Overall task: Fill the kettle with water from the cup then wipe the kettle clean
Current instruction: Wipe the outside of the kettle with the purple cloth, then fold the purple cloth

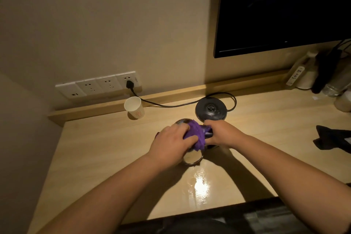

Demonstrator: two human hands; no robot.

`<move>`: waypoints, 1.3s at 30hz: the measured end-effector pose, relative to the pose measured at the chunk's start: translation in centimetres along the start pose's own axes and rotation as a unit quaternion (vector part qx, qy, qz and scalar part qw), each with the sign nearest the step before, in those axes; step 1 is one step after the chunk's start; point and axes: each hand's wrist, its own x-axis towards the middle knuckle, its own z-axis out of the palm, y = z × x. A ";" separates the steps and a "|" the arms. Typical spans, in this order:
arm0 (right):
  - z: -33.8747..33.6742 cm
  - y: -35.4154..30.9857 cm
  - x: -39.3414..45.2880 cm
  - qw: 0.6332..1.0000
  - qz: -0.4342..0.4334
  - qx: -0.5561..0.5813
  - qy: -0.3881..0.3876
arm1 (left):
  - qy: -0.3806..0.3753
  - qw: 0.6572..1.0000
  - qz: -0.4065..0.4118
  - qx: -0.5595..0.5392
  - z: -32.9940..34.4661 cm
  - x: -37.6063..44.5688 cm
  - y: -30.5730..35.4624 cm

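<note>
Kettle point(191, 158) at centre frame, standing on the desk point(106, 150), mostly covered by both hands. Visible parts: a shiny metal lower wall at the near side, a bit of rim showing at the far side, dark handle part under the right hand. Steel surface reflects the pale wood.

Purple cloth point(197, 135) bunched over the kettle's top. Left hand point(171, 143) pressed down on the cloth, fingers curled around it, holding it against the kettle. Right hand point(221, 134) closed around the dark handle area on the kettle's right side (exact finger placement hidden by the cloth).

Paper cup point(134, 107), white with a reddish mark, upright above and left of the kettle, well apart from it, near the back ledge. Contents cannot be seen.

Round black kettle base point(211, 110) just above and right of the kettle, bare, its cord point(167, 105) running left to a plug in the wall sockets point(98, 86) at middle left.

Surface: light wood desk with a raised back ledge, a bright glare patch below the kettle. Dark cloth item point(330, 139) at the right edge. Cluttered bottles and bags point(321, 80) in the upper right corner, too dim to identify. Beige wall; dark screen point(284, 9) mounted upper right. Dim warm light.
</note>
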 end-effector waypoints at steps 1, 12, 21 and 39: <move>-0.1 0.0 0.1 1.000 0.004 -0.011 -0.002 | -0.008 1.000 0.011 -0.001 0.5 -1.3 0.0; -3.9 2.9 -0.9 0.999 0.038 -0.029 -0.004 | 0.005 0.602 -0.422 -0.678 3.3 -9.6 -0.9; -7.1 3.1 -1.4 0.992 0.114 -0.036 -0.045 | -0.118 0.251 -0.313 -0.908 5.1 -13.1 -0.7; 9.0 -25.3 -2.2 0.964 -0.113 -0.145 -0.191 | -0.282 0.778 -0.125 -0.547 0.8 -21.9 -12.1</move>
